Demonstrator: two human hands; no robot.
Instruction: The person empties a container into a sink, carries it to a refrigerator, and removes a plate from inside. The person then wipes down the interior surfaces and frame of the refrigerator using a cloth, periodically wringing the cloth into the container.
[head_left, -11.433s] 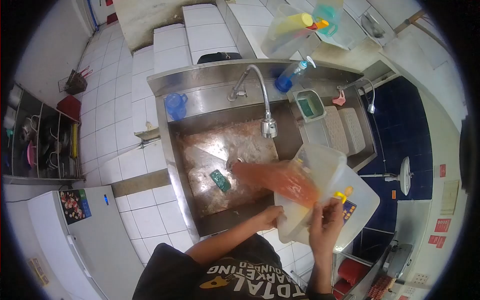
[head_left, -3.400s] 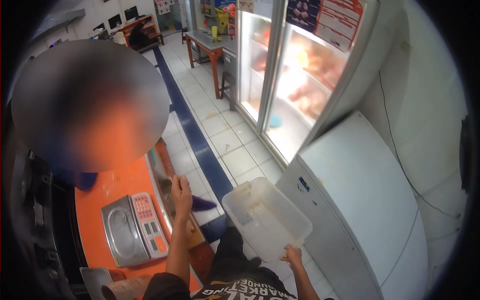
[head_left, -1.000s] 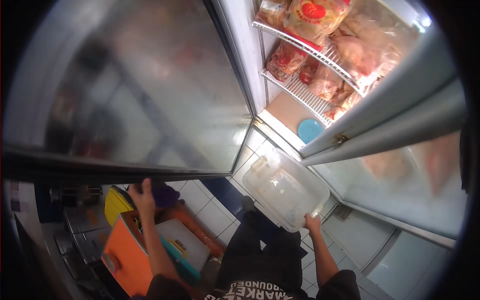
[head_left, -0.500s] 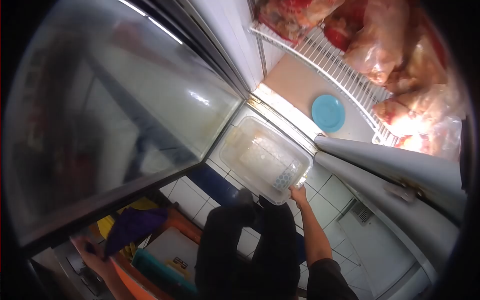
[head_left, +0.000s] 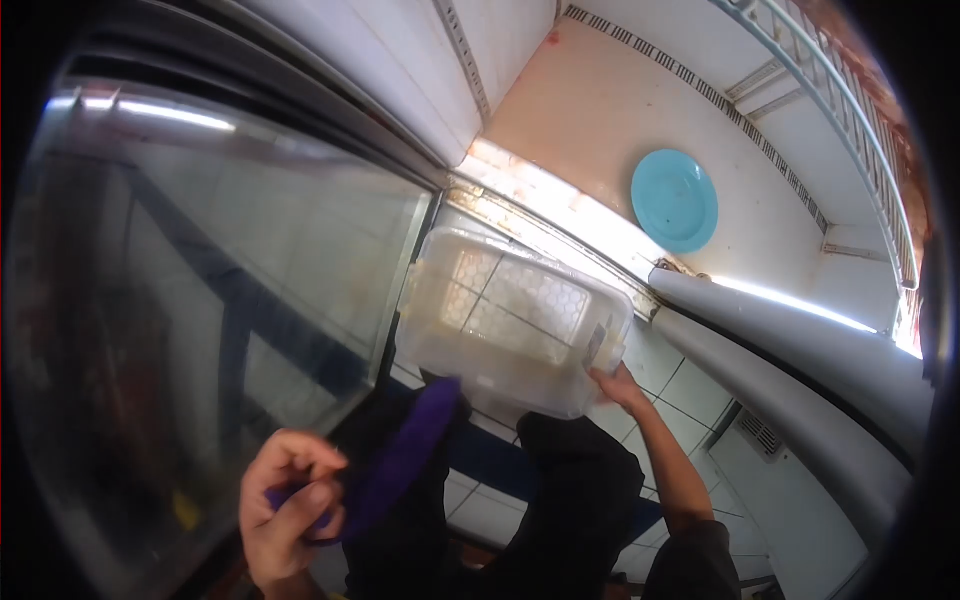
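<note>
My right hand (head_left: 620, 390) grips the near right end of a clear plastic bin (head_left: 500, 365), its fingers closed on the rim. The bin is tilted in front of my knees, and floor tiles show through its bottom. Closed at the lower left, my left hand (head_left: 290, 505) holds a purple cloth (head_left: 408, 455). The cloth stretches away from the fingers toward the bin's near side and is smeared by motion; I cannot tell whether it touches the bin.
An open glass door (head_left: 250, 310) stands to the left. Beyond the bin is the fridge's bottom (head_left: 570, 120), with a turquoise plate (head_left: 675, 202) on it. A white wire shelf (head_left: 850, 90) hangs at the upper right. Another door edge (head_left: 770, 370) borders the right side.
My left hand has come from the far lower left toward my lap, bringing the purple cloth. The view has moved closer to the fridge's bottom, and the bin's tilt has changed.
</note>
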